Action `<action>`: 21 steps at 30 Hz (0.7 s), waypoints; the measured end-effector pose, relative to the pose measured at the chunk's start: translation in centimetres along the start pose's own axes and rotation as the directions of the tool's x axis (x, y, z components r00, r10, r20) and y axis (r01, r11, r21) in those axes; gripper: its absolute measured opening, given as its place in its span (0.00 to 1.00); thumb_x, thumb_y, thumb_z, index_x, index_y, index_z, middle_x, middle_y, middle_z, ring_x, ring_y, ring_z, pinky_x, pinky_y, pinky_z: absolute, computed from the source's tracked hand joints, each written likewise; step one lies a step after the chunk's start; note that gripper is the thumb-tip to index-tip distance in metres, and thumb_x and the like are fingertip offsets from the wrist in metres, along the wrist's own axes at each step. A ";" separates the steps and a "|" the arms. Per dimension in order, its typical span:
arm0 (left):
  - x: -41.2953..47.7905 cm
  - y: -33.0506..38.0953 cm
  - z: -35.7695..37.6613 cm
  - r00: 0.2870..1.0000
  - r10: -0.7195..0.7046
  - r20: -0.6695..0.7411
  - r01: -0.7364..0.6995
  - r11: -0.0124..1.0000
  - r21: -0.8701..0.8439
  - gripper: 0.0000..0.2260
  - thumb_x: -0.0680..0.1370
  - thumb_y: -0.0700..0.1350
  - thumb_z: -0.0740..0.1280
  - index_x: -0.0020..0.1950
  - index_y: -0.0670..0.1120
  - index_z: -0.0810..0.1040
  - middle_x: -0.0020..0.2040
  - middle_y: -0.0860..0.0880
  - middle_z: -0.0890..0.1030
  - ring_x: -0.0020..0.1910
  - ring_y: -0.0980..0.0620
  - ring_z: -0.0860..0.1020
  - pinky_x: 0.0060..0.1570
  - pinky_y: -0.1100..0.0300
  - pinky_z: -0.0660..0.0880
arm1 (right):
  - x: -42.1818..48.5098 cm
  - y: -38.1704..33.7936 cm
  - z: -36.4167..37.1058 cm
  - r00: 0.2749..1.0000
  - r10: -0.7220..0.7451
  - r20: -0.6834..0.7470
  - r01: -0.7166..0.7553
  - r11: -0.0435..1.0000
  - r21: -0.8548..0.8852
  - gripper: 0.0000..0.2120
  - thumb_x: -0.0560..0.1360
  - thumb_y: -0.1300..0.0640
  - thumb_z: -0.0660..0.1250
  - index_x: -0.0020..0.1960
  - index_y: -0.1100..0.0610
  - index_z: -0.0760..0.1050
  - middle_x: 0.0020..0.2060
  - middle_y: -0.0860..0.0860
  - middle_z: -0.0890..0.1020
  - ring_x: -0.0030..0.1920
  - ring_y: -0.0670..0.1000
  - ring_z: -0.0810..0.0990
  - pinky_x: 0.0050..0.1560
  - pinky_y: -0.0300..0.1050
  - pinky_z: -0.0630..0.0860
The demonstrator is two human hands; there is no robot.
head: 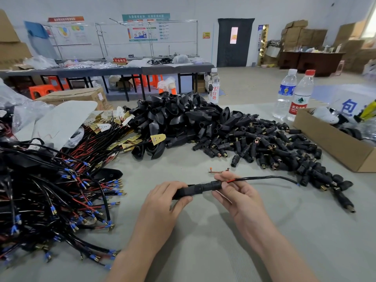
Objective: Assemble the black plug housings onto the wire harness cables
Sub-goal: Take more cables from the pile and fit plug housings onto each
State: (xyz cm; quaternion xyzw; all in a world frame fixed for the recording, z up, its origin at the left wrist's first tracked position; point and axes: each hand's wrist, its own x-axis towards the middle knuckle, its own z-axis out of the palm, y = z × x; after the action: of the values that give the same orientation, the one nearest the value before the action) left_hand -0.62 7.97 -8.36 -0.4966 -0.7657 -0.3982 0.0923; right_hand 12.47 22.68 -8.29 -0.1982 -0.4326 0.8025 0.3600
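Black plug housing in left hand grip, cable in right hand grip

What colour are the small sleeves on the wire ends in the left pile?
The sleeves are blue, best in the head view.

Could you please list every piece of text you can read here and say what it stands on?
"不合格区": red sign, far back.
"白开", red and vertical, under a character that looks like "京": clear bottle.
"农夫山", cut off at the edge: red-label bottle.
"包", large and blue: white sheet at right.
Wall posters, yellow door sign and blue-label bottle: too blurred or small to read.
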 end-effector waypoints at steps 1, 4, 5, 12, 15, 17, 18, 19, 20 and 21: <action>0.0 0.0 0.0 1.000 0.007 -0.005 -0.007 1.000 0.003 0.08 0.76 0.48 0.72 0.54 0.55 0.78 0.47 0.62 0.76 0.48 0.59 0.73 0.51 0.60 0.70 | 0.0 0.0 0.0 1.000 -0.002 -0.002 0.002 1.000 -0.003 0.10 0.79 0.69 0.62 0.53 0.59 0.79 0.53 0.53 0.85 0.55 0.50 0.82 0.53 0.45 0.82; 0.1 0.1 0.0 0.999 0.032 -0.024 -0.031 0.999 0.025 0.10 0.75 0.46 0.74 0.54 0.52 0.78 0.49 0.60 0.77 0.49 0.58 0.74 0.52 0.58 0.71 | -0.1 -0.1 0.0 1.000 -0.011 -0.005 0.010 1.000 -0.017 0.09 0.79 0.69 0.63 0.54 0.60 0.79 0.53 0.54 0.85 0.55 0.51 0.82 0.53 0.45 0.82; 0.1 0.0 0.1 0.999 0.038 -0.031 -0.037 0.999 0.032 0.10 0.75 0.45 0.74 0.54 0.51 0.79 0.50 0.59 0.78 0.49 0.57 0.75 0.52 0.57 0.71 | -0.2 -0.1 0.0 1.000 -0.012 -0.006 0.012 1.000 -0.018 0.08 0.79 0.69 0.63 0.54 0.61 0.78 0.53 0.54 0.85 0.55 0.51 0.82 0.53 0.45 0.82; 0.1 -0.1 0.1 0.998 0.044 -0.041 -0.043 0.999 0.023 0.11 0.74 0.45 0.75 0.55 0.49 0.80 0.54 0.58 0.79 0.53 0.56 0.76 0.55 0.54 0.73 | -0.4 -0.3 0.2 1.000 0.006 -0.013 -0.005 0.999 0.052 0.08 0.79 0.70 0.63 0.51 0.61 0.79 0.54 0.56 0.85 0.53 0.51 0.83 0.48 0.42 0.82; 0.1 -0.2 0.1 0.999 0.035 -0.032 -0.035 0.999 -0.004 0.11 0.74 0.46 0.75 0.54 0.50 0.80 0.54 0.59 0.78 0.53 0.58 0.75 0.55 0.56 0.71 | -0.4 -0.3 0.2 1.000 -0.001 -0.012 0.001 0.999 0.049 0.08 0.79 0.70 0.62 0.52 0.62 0.78 0.54 0.56 0.85 0.53 0.51 0.83 0.48 0.42 0.82; 0.1 -0.3 0.2 0.999 0.029 -0.026 -0.030 0.999 -0.027 0.11 0.74 0.46 0.75 0.54 0.52 0.79 0.54 0.61 0.78 0.53 0.59 0.74 0.55 0.57 0.71 | -0.4 -0.3 0.2 1.000 -0.010 -0.013 0.010 0.999 0.041 0.08 0.79 0.70 0.62 0.52 0.62 0.78 0.54 0.56 0.85 0.53 0.51 0.83 0.48 0.42 0.82; 0.1 -0.3 0.2 0.999 0.025 -0.021 -0.026 0.999 -0.042 0.10 0.74 0.47 0.75 0.54 0.52 0.79 0.53 0.62 0.77 0.53 0.60 0.74 0.55 0.57 0.71 | -0.4 -0.3 0.2 1.000 -0.015 -0.013 0.016 0.999 0.035 0.08 0.79 0.69 0.62 0.52 0.62 0.78 0.53 0.55 0.85 0.53 0.51 0.83 0.48 0.42 0.82; 0.1 -0.3 0.2 1.000 0.018 -0.016 -0.018 0.998 -0.060 0.11 0.75 0.47 0.74 0.54 0.53 0.78 0.53 0.63 0.77 0.53 0.61 0.74 0.56 0.58 0.71 | -0.4 -0.3 0.2 1.000 -0.022 -0.010 0.022 0.999 0.025 0.08 0.79 0.69 0.62 0.52 0.62 0.78 0.52 0.55 0.85 0.52 0.51 0.83 0.48 0.42 0.82; 0.1 -0.3 0.2 1.000 0.008 -0.012 -0.009 0.997 -0.078 0.11 0.75 0.47 0.74 0.54 0.54 0.78 0.53 0.64 0.77 0.54 0.60 0.74 0.56 0.58 0.71 | -0.4 -0.4 0.2 1.000 -0.029 -0.006 0.029 1.000 0.011 0.08 0.79 0.69 0.62 0.52 0.62 0.78 0.52 0.54 0.85 0.52 0.51 0.83 0.48 0.42 0.82; 0.1 -0.3 0.2 1.000 -0.003 -0.008 0.002 0.996 -0.094 0.11 0.75 0.47 0.74 0.54 0.55 0.77 0.52 0.64 0.77 0.54 0.60 0.74 0.56 0.59 0.71 | -0.4 -0.4 0.2 0.999 -0.036 -0.001 0.036 0.999 -0.005 0.08 0.79 0.69 0.62 0.52 0.62 0.78 0.51 0.54 0.85 0.52 0.50 0.83 0.49 0.42 0.82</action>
State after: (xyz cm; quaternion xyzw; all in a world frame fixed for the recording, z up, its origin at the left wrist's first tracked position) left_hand -0.88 8.15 -8.59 -0.4979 -0.7463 -0.4359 0.0717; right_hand 12.77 22.38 -7.85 -0.1916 -0.4379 0.7947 0.3742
